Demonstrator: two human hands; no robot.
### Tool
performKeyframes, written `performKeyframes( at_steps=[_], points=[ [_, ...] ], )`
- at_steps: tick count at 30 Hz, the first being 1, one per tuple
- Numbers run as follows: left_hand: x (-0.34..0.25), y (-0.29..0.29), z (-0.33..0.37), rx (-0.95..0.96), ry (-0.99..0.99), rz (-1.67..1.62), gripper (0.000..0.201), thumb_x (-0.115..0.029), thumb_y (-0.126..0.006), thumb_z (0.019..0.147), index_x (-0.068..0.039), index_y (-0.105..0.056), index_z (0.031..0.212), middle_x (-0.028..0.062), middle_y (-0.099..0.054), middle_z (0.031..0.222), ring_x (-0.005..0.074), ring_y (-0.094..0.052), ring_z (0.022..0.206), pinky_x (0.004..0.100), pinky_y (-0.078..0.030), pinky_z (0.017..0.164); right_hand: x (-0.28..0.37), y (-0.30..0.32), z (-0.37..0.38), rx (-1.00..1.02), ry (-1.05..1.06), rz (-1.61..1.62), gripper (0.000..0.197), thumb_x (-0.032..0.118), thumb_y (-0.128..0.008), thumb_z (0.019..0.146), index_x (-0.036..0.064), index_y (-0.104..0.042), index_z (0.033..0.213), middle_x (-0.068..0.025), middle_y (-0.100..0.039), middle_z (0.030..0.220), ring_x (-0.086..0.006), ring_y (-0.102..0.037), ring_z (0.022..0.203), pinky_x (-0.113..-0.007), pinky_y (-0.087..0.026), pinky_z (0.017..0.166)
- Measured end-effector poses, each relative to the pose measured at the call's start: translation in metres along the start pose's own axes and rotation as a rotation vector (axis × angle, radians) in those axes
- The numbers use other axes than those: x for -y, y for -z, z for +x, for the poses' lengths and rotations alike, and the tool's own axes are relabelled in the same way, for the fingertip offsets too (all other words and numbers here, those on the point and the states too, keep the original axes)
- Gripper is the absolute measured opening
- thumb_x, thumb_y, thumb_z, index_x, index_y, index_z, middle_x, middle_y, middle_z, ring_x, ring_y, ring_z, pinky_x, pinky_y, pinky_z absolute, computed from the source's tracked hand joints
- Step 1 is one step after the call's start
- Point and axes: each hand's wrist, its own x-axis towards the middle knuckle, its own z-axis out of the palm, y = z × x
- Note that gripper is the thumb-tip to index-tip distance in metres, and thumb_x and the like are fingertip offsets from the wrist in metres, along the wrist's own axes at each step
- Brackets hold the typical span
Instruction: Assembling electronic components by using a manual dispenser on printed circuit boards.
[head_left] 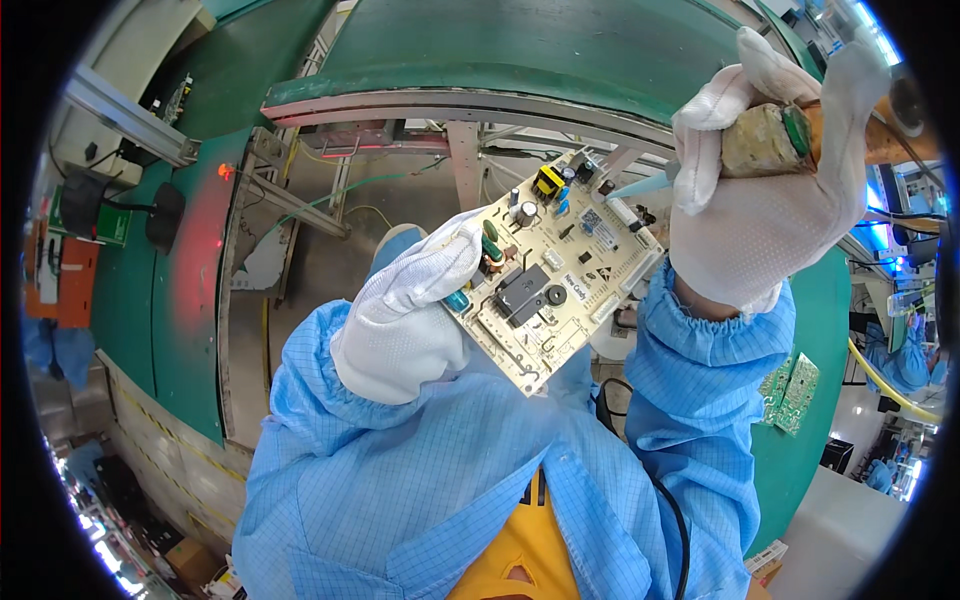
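Observation:
A cream circuit board (570, 262) is held tilted in front of my chest, its component side facing up. Black blocks, capacitors, coils and a yellow transformer (548, 183) stand on it. My gloved left hand (405, 315) grips the board's left edge, with the thumb side by the green coils. At the upper right, my gloved right hand (745, 240) is closed around a hand tool (760, 142) with a rough, tape-like wrapped body. A pale blue tapered tip (640, 186) extends from this hand to the board's upper right edge; whether it touches cannot be made out.
A green-topped bench (520, 55) with a metal edge runs across the far side. Another green surface (190, 310) lies left, near a red light (225, 170). Small circuit boards (797, 393) lie on the green surface at right. A black cord (677, 520) hangs beside my right arm.

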Motion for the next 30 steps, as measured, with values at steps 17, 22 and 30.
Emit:
performKeyframes(
  at_steps=[17,22,30],
  points=[
    [-0.016,-0.015,-0.006,-0.287,-0.03,-0.065,0.04,-0.025,-0.051,0.097,0.003,-0.051,0.125,0.02,-0.06,0.118,0.0312,-0.062,0.106,0.0425,-0.052,0.094,0.008,-0.003,0.0,0.027,-0.175,0.179,0.036,0.016,-0.036,0.102,-0.0086,-0.057,0.116,-0.016,-0.061,0.075,-0.015,-0.055,0.049,-0.022,-0.044,0.039],
    [-0.014,-0.013,-0.007,-0.286,-0.039,-0.099,0.041,-0.025,-0.05,0.097,0.004,-0.05,0.126,0.0205,-0.059,0.119,0.0318,-0.061,0.108,0.0436,-0.052,0.094,-0.002,-0.009,0.001,-0.002,-0.203,0.493,0.038,0.02,-0.035,0.102,-0.0087,-0.057,0.114,-0.0157,-0.061,0.075,-0.0157,-0.056,0.051,-0.023,-0.044,0.04],
    [-0.02,-0.007,-0.007,-0.261,-0.009,-0.076,0.04,-0.024,-0.049,0.098,0.003,-0.049,0.127,0.0198,-0.057,0.123,0.031,-0.059,0.11,0.0437,-0.051,0.095,-0.016,-0.01,-0.004,-0.048,-0.252,0.993,0.042,0.025,-0.034,0.102,-0.0089,-0.058,0.111,-0.0152,-0.061,0.075,-0.0168,-0.057,0.054,-0.025,-0.045,0.041]
  ],
)
